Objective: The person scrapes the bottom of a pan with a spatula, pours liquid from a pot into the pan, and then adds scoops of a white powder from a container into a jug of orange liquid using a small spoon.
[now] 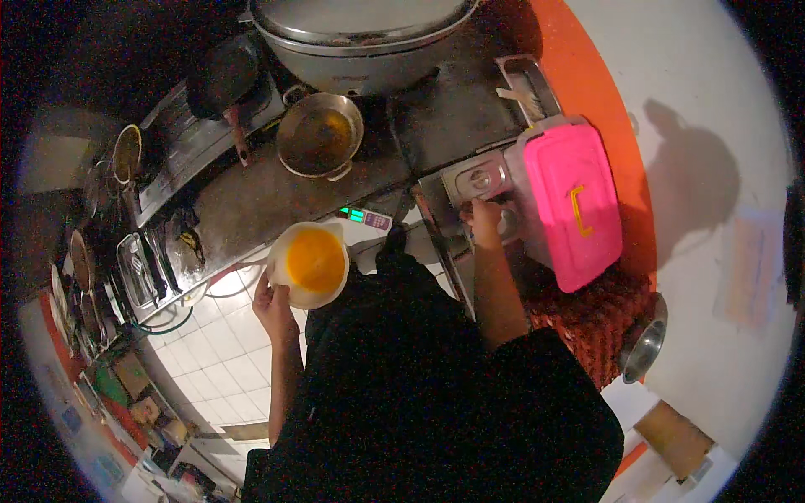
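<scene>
My left hand point(275, 307) grips the near left side of a pale bowl point(282, 251) of orange-yellow liquid point(316, 259), which looks like beaten egg. My right hand point(483, 217) reaches over the counter on the right, at the near edge of a steel container with a lid point(478, 179); whether its fingers hold anything is hidden. A second round metal piece point(508, 221) lies just beside that hand. Beyond the bowl, a metal pan point(319, 135) with some yellow residue sits on the dark cooktop.
A large lidded pot point(365, 47) stands at the back. A pink-lidded plastic box point(575, 201) is right of my right hand. A digital scale display point(366, 217) glows between the counters. Skillet point(239, 135), ladle point(127, 154) and utensils are at left; a steel bowl point(646, 351) is at right.
</scene>
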Action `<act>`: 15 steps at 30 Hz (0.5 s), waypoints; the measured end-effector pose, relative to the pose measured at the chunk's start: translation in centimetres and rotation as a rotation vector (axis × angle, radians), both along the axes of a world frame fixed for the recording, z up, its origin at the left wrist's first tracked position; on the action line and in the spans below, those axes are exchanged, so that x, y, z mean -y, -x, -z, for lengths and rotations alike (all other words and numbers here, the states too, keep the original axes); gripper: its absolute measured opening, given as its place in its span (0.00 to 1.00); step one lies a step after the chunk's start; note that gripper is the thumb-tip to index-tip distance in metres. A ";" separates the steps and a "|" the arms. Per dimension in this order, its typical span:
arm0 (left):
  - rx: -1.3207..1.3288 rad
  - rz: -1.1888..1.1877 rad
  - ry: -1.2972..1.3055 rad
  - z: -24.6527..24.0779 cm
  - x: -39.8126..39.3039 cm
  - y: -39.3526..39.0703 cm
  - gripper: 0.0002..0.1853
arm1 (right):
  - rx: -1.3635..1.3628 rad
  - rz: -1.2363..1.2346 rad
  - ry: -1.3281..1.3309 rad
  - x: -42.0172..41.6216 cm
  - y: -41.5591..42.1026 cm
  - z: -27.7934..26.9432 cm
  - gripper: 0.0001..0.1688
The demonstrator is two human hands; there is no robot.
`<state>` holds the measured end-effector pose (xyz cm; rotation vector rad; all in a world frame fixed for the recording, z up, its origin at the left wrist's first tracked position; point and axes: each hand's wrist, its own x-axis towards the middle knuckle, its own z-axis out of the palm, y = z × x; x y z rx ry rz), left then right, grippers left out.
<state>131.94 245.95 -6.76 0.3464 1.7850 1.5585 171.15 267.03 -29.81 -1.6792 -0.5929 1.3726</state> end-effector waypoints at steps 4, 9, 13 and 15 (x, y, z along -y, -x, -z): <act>-0.017 0.014 0.021 0.4 0.0 0.0 0.26 | 0.164 0.035 -0.099 0.9 -1.2 -0.9 0.12; -0.041 0.038 0.034 1.6 0.1 0.1 0.26 | 0.923 -0.127 -0.340 2.0 -6.3 -0.9 0.16; -0.039 0.052 0.040 0.8 -0.5 -0.8 0.26 | 0.882 -0.175 -0.274 3.5 -5.3 -4.5 0.19; -0.055 0.052 0.049 1.2 -0.4 -0.9 0.27 | 1.033 -0.428 -0.127 3.9 -3.3 -7.3 0.19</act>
